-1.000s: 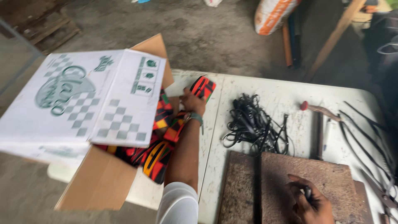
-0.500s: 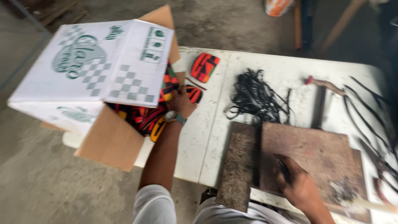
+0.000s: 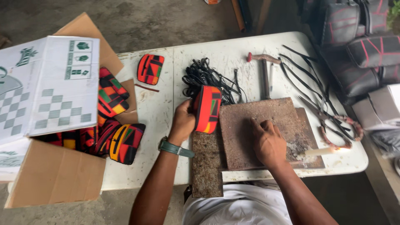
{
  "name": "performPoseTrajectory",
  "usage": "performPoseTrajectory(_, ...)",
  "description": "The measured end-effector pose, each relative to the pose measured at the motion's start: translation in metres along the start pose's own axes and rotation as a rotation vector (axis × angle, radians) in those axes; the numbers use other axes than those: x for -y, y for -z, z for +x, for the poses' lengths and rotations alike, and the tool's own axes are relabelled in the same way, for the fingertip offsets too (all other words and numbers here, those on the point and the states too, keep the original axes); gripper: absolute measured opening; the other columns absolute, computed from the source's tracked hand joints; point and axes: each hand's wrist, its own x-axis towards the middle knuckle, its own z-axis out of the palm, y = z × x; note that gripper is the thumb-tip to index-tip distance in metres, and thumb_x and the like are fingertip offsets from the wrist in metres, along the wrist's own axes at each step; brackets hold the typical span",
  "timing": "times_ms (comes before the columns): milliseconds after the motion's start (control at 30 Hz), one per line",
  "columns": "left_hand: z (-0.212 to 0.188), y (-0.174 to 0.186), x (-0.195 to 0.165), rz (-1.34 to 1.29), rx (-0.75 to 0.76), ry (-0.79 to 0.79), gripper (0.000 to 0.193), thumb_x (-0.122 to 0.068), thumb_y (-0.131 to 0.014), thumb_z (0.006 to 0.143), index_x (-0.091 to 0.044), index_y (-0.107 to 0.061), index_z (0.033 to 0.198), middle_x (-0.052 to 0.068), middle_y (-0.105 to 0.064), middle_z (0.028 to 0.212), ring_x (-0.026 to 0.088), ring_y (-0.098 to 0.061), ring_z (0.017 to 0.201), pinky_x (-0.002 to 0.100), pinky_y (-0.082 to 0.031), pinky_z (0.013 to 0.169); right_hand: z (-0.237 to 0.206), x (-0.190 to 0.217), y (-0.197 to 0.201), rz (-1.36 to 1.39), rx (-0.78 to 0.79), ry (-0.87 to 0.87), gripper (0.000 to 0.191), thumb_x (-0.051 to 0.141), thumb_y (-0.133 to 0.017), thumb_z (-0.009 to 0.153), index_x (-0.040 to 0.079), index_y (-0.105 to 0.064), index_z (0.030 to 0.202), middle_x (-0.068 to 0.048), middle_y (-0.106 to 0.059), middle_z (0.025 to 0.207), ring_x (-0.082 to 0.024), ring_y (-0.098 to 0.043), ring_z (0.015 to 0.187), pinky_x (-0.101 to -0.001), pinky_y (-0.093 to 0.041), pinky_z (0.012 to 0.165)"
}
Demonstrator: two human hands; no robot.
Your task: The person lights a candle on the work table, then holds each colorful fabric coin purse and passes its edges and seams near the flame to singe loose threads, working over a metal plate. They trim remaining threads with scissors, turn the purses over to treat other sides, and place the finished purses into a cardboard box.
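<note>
My left hand (image 3: 183, 121) grips a bright pouch (image 3: 208, 109) mid-frame, my right hand (image 3: 268, 142) presses flat, fingers loose, on the brown board (image 3: 250, 121); I think laying the pouch there is next.

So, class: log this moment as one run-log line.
left hand: holds red patterned pouch | right hand: rests on stone slab | box: pouches spilling out

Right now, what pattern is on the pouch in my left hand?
Red pouch with black, green and yellow geometric blocks, head view.
</note>
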Motion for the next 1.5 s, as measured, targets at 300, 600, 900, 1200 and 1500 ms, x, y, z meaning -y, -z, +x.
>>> performPoseTrajectory(300,-0.030,-0.048,0.025,0.128,0.051,0.201,0.034,0.001,-0.051,0.092,0.002,-0.068,0.122,0.008,-0.076,0.103,0.013,-0.067,0.091,0.030,-0.055,0.082,-0.027,0.003,0.007,0.152,-0.266,0.304,0.048,0.019,-0.064,0.086,0.005,-0.064,0.132,-0.017,-0.063,0.123,-0.036,-0.057,0.102,-0.0487,-0.045,0.085)
performPoseTrajectory(600,-0.072,-0.046,0.052,0.565,0.087,0.458,0.030,-0.008,-0.059,0.092,0.006,-0.068,0.117,0.020,-0.075,0.103,0.027,-0.070,0.095,0.039,-0.055,0.089,-0.140,-0.041,0.032,0.518,0.445,0.775,0.015,0.015,-0.064,0.091,0.001,-0.059,0.096,-0.013,-0.059,0.098,-0.031,-0.063,0.097,-0.0429,-0.052,0.084)
performPoseTrajectory(900,-0.079,-0.058,-0.010,-0.018,0.012,0.438,0.040,-0.013,-0.039,0.102,-0.005,-0.049,0.140,0.009,-0.063,0.130,0.024,-0.067,0.109,0.047,-0.065,0.081,-0.133,-0.149,0.129,0.657,0.507,-0.086,0.032,-0.007,-0.067,0.068,0.003,-0.074,0.098,-0.011,-0.073,0.088,-0.022,-0.075,0.076,-0.0354,-0.060,0.066)
performPoseTrajectory(1200,-0.073,-0.080,-0.103,1.093,0.193,-0.029,0.054,-0.006,-0.075,0.072,-0.006,-0.063,0.125,0.017,-0.064,0.125,0.037,-0.063,0.113,0.040,-0.050,0.093,-0.023,-0.246,0.061,-0.223,-0.040,-0.111,0.050,0.016,-0.075,0.080,-0.001,-0.061,0.125,-0.024,-0.063,0.122,-0.043,-0.062,0.111,-0.0491,-0.052,0.095)
performPoseTrajectory(1500,-0.061,-0.113,-0.067,0.635,0.044,-0.406,0.061,-0.006,-0.078,0.073,-0.003,-0.054,0.129,0.020,-0.050,0.146,0.036,-0.051,0.135,0.045,-0.043,0.112,0.003,-0.235,0.081,-0.178,0.210,-0.349,0.060,0.028,-0.086,0.064,0.008,-0.070,0.117,-0.022,-0.070,0.109,-0.039,-0.070,0.099,-0.0451,-0.056,0.084)
